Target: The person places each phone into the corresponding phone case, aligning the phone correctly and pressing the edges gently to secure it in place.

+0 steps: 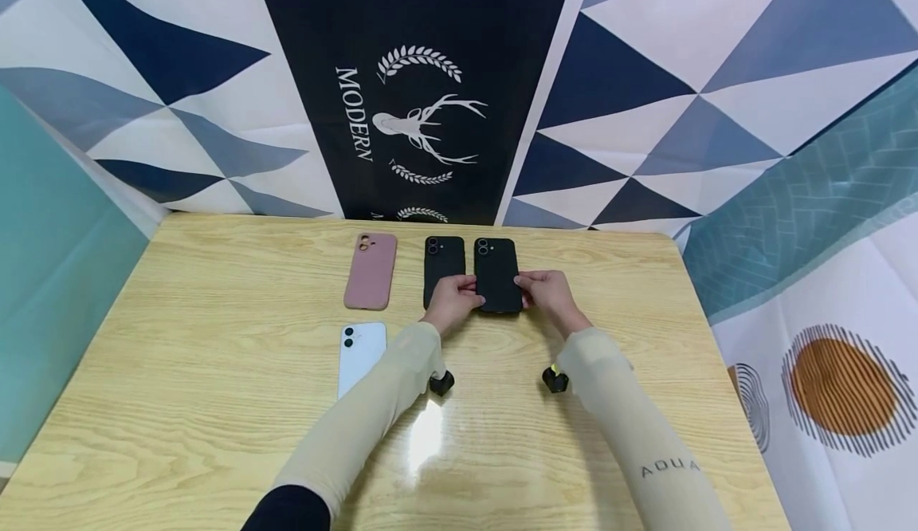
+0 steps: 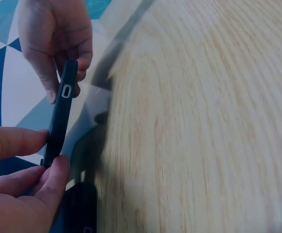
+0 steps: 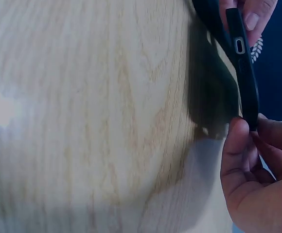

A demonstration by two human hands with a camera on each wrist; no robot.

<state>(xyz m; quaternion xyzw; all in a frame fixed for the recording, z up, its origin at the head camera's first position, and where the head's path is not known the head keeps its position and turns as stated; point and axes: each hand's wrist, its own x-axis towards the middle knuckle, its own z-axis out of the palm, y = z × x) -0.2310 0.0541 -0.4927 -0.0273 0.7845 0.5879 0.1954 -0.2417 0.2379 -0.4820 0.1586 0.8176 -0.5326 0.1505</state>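
Both hands hold a black phone case by its two long sides, raised off the table, its camera corner at the far left. My left hand pinches the left edge between thumb and fingers; my right hand pinches the right edge. In the left wrist view, the black case stands edge-on, showing a pale-rimmed port opening. The right wrist view shows the same lower edge of the case. Whether a phone sits inside, I cannot tell. Left of it lies a second black case, partly covered by my left hand.
A pink phone case lies farther left on the wooden table. Nearer me, a white phone lies back up, partly behind my left sleeve. A patterned cloth hangs beyond the table's far edge.
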